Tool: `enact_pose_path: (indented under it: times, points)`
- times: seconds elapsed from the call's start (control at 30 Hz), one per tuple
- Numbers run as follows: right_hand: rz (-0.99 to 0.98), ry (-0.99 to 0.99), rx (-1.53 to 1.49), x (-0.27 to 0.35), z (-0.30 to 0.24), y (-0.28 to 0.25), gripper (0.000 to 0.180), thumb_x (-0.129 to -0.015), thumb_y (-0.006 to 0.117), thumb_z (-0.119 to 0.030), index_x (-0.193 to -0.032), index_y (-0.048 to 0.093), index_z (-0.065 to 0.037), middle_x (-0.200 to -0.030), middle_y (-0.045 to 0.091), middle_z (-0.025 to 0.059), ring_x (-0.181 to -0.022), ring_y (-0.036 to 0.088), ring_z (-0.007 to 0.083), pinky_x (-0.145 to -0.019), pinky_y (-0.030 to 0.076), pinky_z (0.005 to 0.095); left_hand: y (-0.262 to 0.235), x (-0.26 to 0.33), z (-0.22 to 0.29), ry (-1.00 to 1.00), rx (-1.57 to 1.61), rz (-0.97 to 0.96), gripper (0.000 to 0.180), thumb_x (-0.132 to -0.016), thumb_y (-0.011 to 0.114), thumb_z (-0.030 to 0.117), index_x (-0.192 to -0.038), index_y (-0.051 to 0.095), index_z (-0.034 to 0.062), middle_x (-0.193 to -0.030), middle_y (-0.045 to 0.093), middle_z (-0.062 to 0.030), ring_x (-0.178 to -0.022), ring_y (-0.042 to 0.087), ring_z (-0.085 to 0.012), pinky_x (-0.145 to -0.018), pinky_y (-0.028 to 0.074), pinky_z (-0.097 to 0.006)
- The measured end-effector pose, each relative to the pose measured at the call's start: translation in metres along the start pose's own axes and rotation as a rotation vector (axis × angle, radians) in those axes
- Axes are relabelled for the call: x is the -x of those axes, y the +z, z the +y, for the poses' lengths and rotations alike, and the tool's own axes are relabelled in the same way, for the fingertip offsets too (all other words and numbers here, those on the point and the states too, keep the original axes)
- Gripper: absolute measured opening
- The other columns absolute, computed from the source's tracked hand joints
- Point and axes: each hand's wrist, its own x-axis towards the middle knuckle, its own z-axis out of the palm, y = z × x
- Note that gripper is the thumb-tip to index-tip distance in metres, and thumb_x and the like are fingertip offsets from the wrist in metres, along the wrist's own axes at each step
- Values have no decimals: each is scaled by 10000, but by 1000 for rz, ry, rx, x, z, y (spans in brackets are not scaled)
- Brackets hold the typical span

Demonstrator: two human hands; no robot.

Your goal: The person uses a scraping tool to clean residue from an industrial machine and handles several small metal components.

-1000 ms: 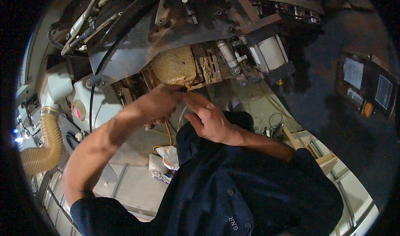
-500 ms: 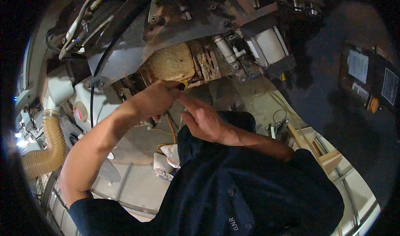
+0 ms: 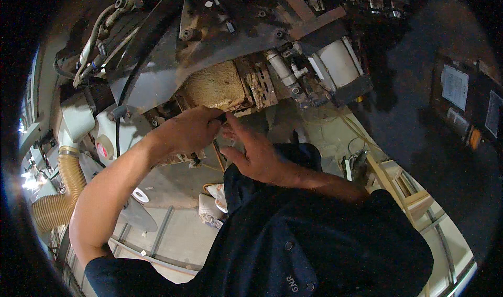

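Observation:
My left hand is closed, its fingers curled around a small dark object that pokes out at its right side. Most of that object is hidden, so its kind does not show. Close beside it, my right hand has its thumb spread from the fingers, with the fingertips next to the dark end and nothing visibly gripped. Just beyond both hands lies a rough, yellowish-brown caked surface, set in the machine beneath a dark metal plate.
A white cylinder-shaped unit with fittings sits at the upper right. A ribbed tan hose bends on the left. Wooden framing stands at the right, and a pale bag lies on the floor below.
My right hand's fingers have spread slightly beside the left hand. The yellow on the held object, visible before, no longer shows clearly. The view has shifted a little.

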Motion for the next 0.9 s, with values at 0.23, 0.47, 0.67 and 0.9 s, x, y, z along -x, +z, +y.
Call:
enact_pose_path:
  times: [0.23, 0.47, 0.67, 0.9]
  points:
    - [-142, -29, 224, -9, -1, -3, 716, -868, 591, -154, -1432, 197, 43, -1185, 542, 279, -1061, 569, 412, -880, 466, 447, -5, 3, 5, 43, 92, -59, 260, -895, 456, 106, -1109, 564, 5, -1147, 565, -205, -1088, 551, -357, -927, 451, -416]
    - [-81, -52, 144, -8, 6, 8, 699, -887, 579, -140, -1446, 192, 23, -1202, 566, 256, -1086, 597, 352, -881, 479, 423, 7, 0, -11, 138, 134, 72, 258, -930, 458, 146, -1125, 579, 28, -891, 649, -183, -870, 643, -343, -792, 508, -426]
    - [-71, -61, 172, -8, 11, 11, 692, -902, 568, -154, -1450, 183, 20, -1207, 560, 263, -1084, 602, 337, -881, 485, 418, -9, 5, -2, 22, 85, 13, 268, -947, 449, 189, -1114, 580, 25, -954, 648, -195, -932, 632, -328, -818, 500, -408]
    - [-107, 22, 293, -11, 8, 9, 649, -903, 564, -150, -1423, 225, 39, -1183, 568, 259, -1077, 597, 361, -883, 480, 424, 20, -6, -22, 166, -203, 159, 265, -932, 430, 186, -1044, 612, 29, -994, 641, -224, -952, 612, -387, -827, 477, -447]
